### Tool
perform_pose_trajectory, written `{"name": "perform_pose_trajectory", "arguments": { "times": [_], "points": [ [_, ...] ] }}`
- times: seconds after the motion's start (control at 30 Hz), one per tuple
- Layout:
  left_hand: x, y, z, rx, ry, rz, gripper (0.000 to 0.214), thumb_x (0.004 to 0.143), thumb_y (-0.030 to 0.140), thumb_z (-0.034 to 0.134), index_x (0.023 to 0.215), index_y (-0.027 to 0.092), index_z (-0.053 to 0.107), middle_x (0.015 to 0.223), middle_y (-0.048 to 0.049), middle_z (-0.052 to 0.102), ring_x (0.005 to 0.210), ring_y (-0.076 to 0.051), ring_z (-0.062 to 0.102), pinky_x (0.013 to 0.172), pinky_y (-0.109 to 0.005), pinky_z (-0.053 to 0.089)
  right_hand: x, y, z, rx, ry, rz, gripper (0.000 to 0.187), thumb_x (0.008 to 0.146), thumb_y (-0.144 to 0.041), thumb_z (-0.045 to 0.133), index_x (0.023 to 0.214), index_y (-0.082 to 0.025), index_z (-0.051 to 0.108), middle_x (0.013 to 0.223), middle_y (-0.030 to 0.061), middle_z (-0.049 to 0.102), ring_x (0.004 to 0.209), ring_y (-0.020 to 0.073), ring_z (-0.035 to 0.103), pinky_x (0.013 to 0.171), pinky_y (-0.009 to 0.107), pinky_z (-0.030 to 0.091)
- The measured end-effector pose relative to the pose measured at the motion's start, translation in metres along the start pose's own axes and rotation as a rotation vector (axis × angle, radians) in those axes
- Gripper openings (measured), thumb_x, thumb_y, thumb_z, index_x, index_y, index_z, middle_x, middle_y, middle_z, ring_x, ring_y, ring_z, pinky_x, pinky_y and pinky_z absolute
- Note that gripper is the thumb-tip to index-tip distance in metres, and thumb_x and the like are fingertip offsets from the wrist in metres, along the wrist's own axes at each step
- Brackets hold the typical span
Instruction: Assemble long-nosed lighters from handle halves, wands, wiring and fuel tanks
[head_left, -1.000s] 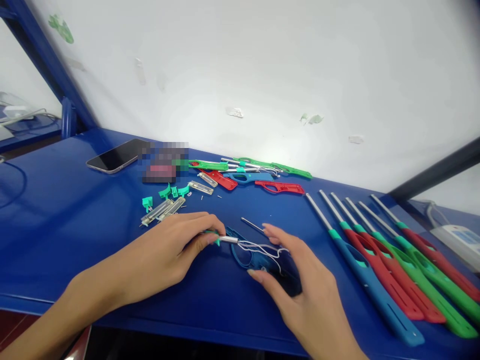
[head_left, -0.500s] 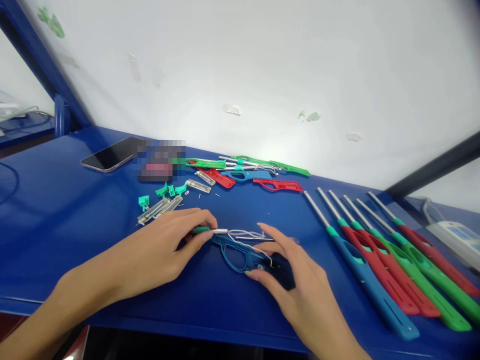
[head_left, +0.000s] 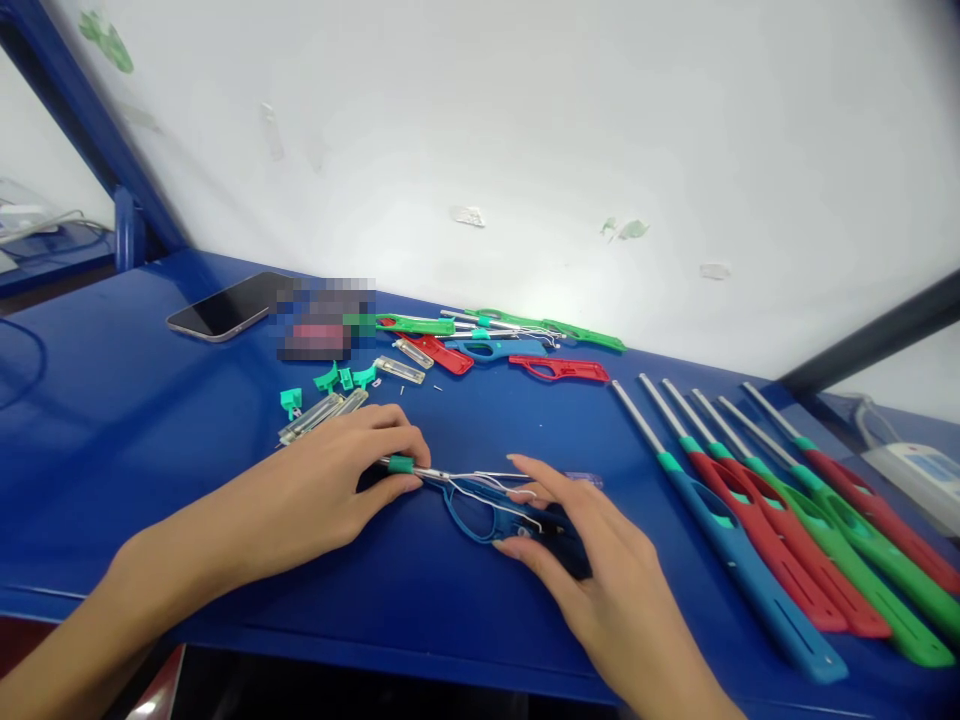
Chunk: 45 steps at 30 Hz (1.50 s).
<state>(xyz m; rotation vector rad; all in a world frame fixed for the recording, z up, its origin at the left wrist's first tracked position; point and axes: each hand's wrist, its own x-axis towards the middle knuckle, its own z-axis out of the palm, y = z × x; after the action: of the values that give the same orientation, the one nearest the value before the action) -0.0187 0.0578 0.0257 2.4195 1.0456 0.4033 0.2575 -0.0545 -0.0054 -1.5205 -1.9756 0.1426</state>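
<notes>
My left hand (head_left: pixel 341 465) pinches a lighter's metal tube (head_left: pixel 432 474) by a green collar (head_left: pixel 400 464). From the tube's near end thin white wires (head_left: pixel 491 491) run to the right. Just below the wires lies a blue lighter handle shell (head_left: pixel 474 527), its trigger loop towards me. My right hand (head_left: pixel 600 555) grips that shell at its rear, thumb on the near side and fingers on the far side. The hand covers the shell's back part, so the exact fit there is hidden. Tube and shell lie close together at the shell's front; whether they are joined I cannot tell.
Lighters with red, green and blue handles, such as a blue lighter (head_left: pixel 742 560), line the right side. Loose handle shells (head_left: pixel 559 369) lie by the wall. Clear fuel tanks (head_left: pixel 322 418) and green plastic pieces (head_left: pixel 291 402) sit left, near a phone (head_left: pixel 229 307).
My left hand has shifted the tube slightly, and the green collar shows more. The wires have moved closer over the blue shell. My right hand stays on the shell.
</notes>
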Motion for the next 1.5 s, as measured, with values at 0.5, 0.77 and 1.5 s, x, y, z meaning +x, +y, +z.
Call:
{"name": "perform_pose_trajectory", "arguments": {
  "times": [0.5, 0.77, 1.5],
  "points": [
    [-0.003, -0.009, 0.009, 0.048, 0.036, 0.042, 0.027, 0.115, 0.048, 0.054, 0.11, 0.037, 0.078, 0.121, 0.0007, 0.07, 0.112, -0.023, 0.066, 0.103, -0.035, 0.047, -0.001, 0.0, 0.001, 0.007, -0.008, -0.009, 0.043, 0.112, -0.047, 0.06, 0.153, -0.043, 0.052, 0.118, -0.0012, 0.083, 0.107, 0.0233, 0.082, 0.095, 0.043, 0.068],
    [-0.003, -0.007, 0.008, 0.058, 0.068, 0.06, 0.03, 0.114, 0.046, 0.054, 0.107, 0.034, 0.08, 0.118, -0.0019, 0.071, 0.107, -0.024, 0.066, 0.099, -0.036, 0.05, 0.002, -0.002, 0.0, 0.055, 0.012, -0.044, 0.014, 0.11, -0.04, 0.065, 0.12, -0.032, 0.07, 0.117, 0.0009, 0.082, 0.108, 0.0219, 0.081, 0.095, 0.036, 0.067],
    [-0.003, -0.007, 0.009, 0.045, 0.07, 0.064, 0.025, 0.114, 0.043, 0.056, 0.109, 0.036, 0.08, 0.119, 0.0001, 0.071, 0.109, -0.023, 0.067, 0.101, -0.034, 0.05, 0.006, -0.003, -0.002, -0.008, 0.125, -0.124, 0.011, 0.11, -0.024, 0.065, 0.106, -0.026, 0.075, 0.106, -0.0005, 0.084, 0.094, 0.0183, 0.084, 0.087, 0.03, 0.067]
  ]
}}
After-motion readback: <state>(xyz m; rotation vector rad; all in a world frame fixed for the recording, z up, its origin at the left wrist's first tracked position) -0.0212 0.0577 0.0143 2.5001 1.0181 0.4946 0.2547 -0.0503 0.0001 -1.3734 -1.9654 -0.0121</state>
